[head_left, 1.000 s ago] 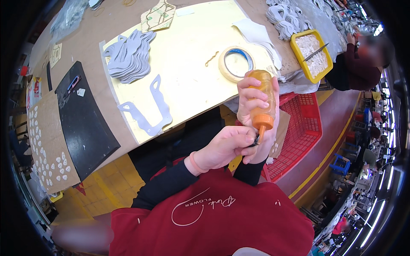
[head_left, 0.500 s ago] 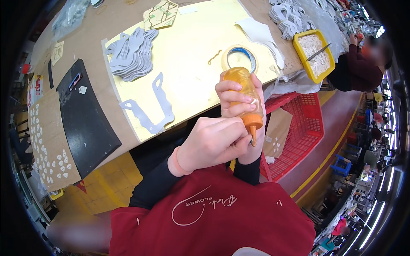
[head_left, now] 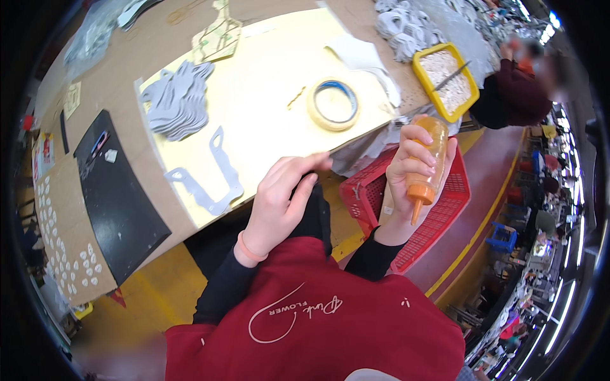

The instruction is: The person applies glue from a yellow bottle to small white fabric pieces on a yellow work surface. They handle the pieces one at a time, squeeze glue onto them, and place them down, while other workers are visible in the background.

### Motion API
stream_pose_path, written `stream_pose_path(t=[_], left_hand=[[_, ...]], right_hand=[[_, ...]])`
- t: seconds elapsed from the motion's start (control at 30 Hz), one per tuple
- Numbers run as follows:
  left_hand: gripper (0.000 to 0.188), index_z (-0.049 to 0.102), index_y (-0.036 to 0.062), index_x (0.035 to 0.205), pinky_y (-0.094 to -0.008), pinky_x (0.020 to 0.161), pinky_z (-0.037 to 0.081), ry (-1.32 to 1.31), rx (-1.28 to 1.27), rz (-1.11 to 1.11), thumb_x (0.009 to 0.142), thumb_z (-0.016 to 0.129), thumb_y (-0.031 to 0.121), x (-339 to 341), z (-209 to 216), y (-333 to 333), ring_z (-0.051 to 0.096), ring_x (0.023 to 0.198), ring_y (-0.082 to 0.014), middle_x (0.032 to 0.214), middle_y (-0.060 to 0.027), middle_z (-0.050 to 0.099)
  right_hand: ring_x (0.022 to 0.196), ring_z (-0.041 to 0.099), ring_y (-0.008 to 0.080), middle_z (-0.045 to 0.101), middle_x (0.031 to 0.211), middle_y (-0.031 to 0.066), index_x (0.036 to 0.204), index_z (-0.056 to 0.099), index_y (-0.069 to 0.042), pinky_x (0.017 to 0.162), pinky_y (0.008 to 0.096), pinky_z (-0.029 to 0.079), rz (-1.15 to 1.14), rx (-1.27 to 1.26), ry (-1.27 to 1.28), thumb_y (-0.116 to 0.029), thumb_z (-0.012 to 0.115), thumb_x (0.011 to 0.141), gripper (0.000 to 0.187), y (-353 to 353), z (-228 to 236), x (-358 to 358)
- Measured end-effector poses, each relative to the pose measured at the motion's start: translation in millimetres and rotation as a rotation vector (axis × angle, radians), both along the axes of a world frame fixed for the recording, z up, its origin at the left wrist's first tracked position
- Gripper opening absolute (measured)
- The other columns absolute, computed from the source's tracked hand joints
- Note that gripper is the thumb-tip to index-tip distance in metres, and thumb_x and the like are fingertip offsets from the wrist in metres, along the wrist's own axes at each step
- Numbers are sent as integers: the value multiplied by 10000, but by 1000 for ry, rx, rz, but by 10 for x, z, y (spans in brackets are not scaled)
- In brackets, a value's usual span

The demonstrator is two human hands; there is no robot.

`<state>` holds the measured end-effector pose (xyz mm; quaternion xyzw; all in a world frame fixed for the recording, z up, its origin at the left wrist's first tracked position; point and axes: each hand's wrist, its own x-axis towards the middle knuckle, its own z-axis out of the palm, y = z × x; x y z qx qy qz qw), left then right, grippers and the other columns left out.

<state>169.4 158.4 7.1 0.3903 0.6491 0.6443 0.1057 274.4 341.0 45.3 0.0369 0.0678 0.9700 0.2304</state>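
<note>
In my right hand [head_left: 401,170] is an amber squeeze bottle [head_left: 434,145] with an orange nozzle, tilted so the tip points down. The fingers wrap round its body, above a red basket. My left hand [head_left: 277,193] is off the bottle, by the table's near edge. Its fingers stretch to the right, a little blurred, with nothing seen in them. Nearby on the pale yellow sheet [head_left: 257,114] lie a grey U-shaped cut piece [head_left: 222,170] and a roll of tape [head_left: 316,114]. A stack of grey cut pieces [head_left: 180,105] lies farther left.
A yellow tray [head_left: 471,101] holds pale bits and a dark blade-like tool. The red basket [head_left: 452,197] stands right of the table. A black board [head_left: 127,216] and a brown sheet [head_left: 105,276] with small white pieces lie left. Another person [head_left: 521,95] is at far right.
My left hand has let go of the nozzle tip and moved left. My right hand has carried the bottle to the right, away from the tape roll. The view has shifted slightly.
</note>
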Motion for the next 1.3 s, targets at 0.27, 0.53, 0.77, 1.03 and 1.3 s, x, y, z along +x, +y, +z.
stream_pose_path(t=[0.27, 0.53, 0.77, 1.03, 1.3], left_hand=[[186, 704, 13, 926, -338, 711, 513, 147, 110, -239, 740, 701, 4, 176, 68, 535, 637, 763, -249, 836, -78, 696], [81, 641, 14, 843, -370, 662, 480, 178, 11, -317, 857, 615, 89, 514, -173, 1174, 594, 747, -297, 786, -109, 620], [156, 614, 14, 853, -401, 608, 476, 149, -243, -330, 905, 552, 147, 532, -477, 1296, 599, 673, -331, 707, -136, 602], [426, 610, -6, 1159, -415, 984, 420, 215, -156, -383, 765, 479, -103, 480, -599, 1390, 519, 1159, -365, 1253, -197, 531], [485, 501, 25, 1322, -458, 1143, 226, 143, -129, -491, 848, 601, 49, 448, -390, 1333, 274, 1383, -413, 1511, -196, 285]], right_hand=[[712, 477, 158, 451, 936, 84, 1114, 482, -84, 594, 265, 493, -534, 152, -306, -349, 574, 922, 339, 296, 90, 653], [685, 545, 178, 548, 889, 77, 1133, 487, -106, 569, 298, 485, -935, 342, -726, -381, 563, 914, 360, 368, 76, 807], [680, 570, 183, 563, 875, 57, 1062, 498, -73, 587, 319, 483, -972, 354, -807, -392, 577, 900, 366, 403, 157, 729], [657, 560, 158, 560, 870, 53, 1117, 480, -97, 556, 296, 496, -960, 375, -817, -364, 571, 916, 347, 403, 235, 515], [761, 573, 167, 572, 900, 49, 1040, 515, -51, 694, 321, 489, -949, 385, -831, -447, 540, 928, 412, 331, 194, 481]])
